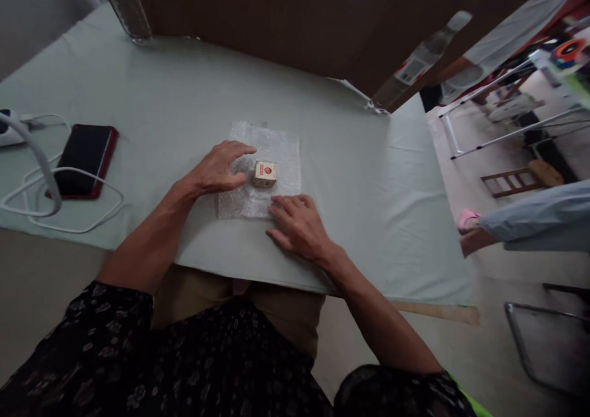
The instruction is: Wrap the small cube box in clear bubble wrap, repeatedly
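A small cream box with red print (265,174) rests near the middle of a sheet of clear bubble wrap (288,152), which lies flat on the table. To the left of the box is my left hand (222,168), its thumb and fingers spread apart, over the left part of the sheet. I see a small gap between that hand and the box. My right hand (297,225) lies with fingers spread at the lower right edge of the bubble wrap, below the box. Neither hand holds anything.
A pale green cloth covers the table (369,220). On the left lie a dark phone with a red edge (85,158) and a white cable (92,225). A big brown panel (276,23) stands at the back, with plastic bottles (417,63) beside it. A person's leg (530,223) shows at right.
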Tool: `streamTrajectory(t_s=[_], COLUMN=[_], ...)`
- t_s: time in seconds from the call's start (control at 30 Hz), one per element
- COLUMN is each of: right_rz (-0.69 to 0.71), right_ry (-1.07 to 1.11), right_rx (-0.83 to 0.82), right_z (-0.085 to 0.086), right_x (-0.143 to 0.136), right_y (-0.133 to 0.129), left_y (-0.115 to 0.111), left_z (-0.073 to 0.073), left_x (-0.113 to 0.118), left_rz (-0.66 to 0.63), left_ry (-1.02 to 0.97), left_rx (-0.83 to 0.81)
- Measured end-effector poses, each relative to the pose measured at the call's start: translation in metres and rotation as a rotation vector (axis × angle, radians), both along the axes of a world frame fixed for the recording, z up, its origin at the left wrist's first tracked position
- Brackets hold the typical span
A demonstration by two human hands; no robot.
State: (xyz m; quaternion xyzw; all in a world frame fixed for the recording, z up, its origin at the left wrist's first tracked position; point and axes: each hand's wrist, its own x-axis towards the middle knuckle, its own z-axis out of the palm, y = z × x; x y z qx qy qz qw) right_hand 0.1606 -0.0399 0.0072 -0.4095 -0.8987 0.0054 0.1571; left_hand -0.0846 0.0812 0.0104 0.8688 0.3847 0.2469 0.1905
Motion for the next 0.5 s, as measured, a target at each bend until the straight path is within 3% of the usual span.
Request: streamTrajectory(t_s=[0.13,0.27,0.4,0.5], right_rz=[-0.078,-0.155,-0.068,-0.033], right_ry=[-0.020,0.065,0.022,-0.065], right_rx=[0.093,0.053,-0.021,0.000], right_z=[-0.016,-0.003,0.010,0.000], right_x=[-0.015,-0.011,-0.003,-0.006], right_y=[-0.003,0.011,0.005,-0.003], left_y=[-0.004,-0.007,-0.009,-0.010], left_z=[0.007,0.018,0.023,0.024], left_x=[0.003,0.001,-0.002,-0.001], left_rz=[-0.064,-0.104,-0.096,-0.107], left_ry=[-0.092,-0.187,-0.200,-0.201], left_rx=[-0.060,-0.175,-0.207,-0.196])
